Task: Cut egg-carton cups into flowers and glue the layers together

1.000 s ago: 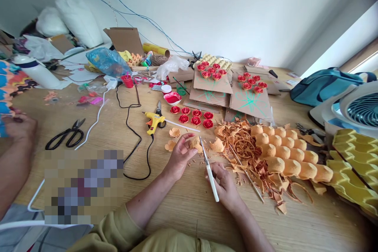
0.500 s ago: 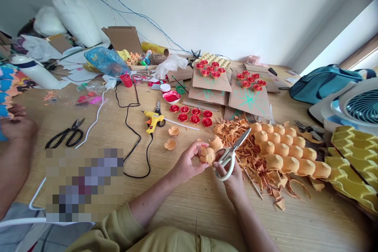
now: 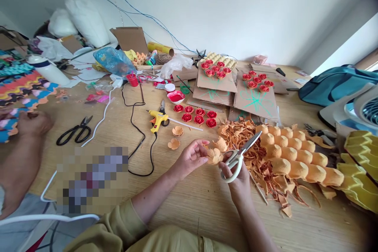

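Note:
Between the fingertips of my left hand (image 3: 190, 159) is an orange egg-carton cup (image 3: 214, 156), cut into petals. My right hand (image 3: 238, 183) grips white-handled scissors (image 3: 250, 143), blades pointing up and away to the right; its fingers are close to the cup. Another cut cup (image 3: 221, 143) sits just behind. Two petal-shaped cups, one a flower-like piece (image 3: 173, 143) and one a nested-looking piece (image 3: 177, 131), lie left of my hands. Orange trimmings (image 3: 240, 132) are heaped beyond the scissors, against an orange egg tray (image 3: 291, 147).
A yellow glue gun (image 3: 158, 120) lies with its black cord, near several red paper roses (image 3: 199, 119) and a bowl of red paint (image 3: 176, 96). Cardboard sheets (image 3: 256, 104) hold more roses. At left, another person's hand (image 3: 35, 123) rests near black-handled scissors (image 3: 75, 132).
The camera view has swung slightly left, so the table contents appear farther right. The cup in my left fingers has turned, showing its petals more openly. Both hands keep their holds.

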Available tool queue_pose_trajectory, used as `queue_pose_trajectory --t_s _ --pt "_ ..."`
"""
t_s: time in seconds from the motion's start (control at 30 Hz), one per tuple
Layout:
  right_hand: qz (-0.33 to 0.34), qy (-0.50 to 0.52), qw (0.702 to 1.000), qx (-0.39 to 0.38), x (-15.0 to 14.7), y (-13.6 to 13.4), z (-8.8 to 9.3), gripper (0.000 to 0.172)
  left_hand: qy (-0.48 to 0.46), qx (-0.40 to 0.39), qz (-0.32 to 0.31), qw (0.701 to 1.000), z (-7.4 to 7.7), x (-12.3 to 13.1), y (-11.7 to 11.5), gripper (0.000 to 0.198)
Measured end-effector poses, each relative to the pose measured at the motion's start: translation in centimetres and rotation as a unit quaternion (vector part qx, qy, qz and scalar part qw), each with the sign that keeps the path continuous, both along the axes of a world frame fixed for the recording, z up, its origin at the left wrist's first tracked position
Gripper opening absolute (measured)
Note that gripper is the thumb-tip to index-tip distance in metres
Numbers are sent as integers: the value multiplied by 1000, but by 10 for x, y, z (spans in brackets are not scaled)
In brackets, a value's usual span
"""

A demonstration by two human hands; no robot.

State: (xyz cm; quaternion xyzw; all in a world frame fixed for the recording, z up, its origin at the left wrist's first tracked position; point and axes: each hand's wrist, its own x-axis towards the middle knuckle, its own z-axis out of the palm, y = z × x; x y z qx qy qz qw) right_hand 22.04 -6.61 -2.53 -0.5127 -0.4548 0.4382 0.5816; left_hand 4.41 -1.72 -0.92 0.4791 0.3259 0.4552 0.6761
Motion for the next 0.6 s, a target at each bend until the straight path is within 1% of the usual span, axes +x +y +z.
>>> queue_pose_trajectory --t_s 0.07,0.13,0.2,0.23,0.27,0.3,0.33,0.4,0.43,0.47,0.5,0.53,0.6 --pt "-10 -20 1000 14 0 0 2 31 27 19 23 999 6 -4 2 48" --pt "-23 -34 999 14 0 0 3 30 83 64 71 992 14 -11 6 46" --pt "-27 -39 999 6 0 -1 4 31 147 119 136 972 22 -23 12 43" --pt "-25 -38 999 3 0 -2 5 31 169 138 165 962 25 -31 16 42" --pt "-22 -38 999 1 0 -3 6 30 179 141 186 956 27 -39 21 43" --pt "-17 -40 999 1 -1 -3 7 30 176 124 196 957 29 -47 25 44" --pt "-12 -42 999 4 -2 -4 8 29 162 88 193 964 30 -55 29 46" --pt "0 -51 999 13 -4 -6 10 27 136 5 158 978 30 -68 35 45" --pt "6 -57 998 18 -5 -7 11 26 140 -14 154 978 30 -72 36 44" --pt "11 -61 998 23 -5 -8 11 25 155 -13 159 975 29 -75 36 44" --pt "15 -63 998 26 -6 -10 12 24 183 7 172 968 27 -77 35 43" --pt "19 -63 998 27 -6 -10 12 24 219 44 188 956 25 -77 34 43" --pt "25 -58 998 26 -6 -12 12 23 304 142 201 920 17 -75 30 39"
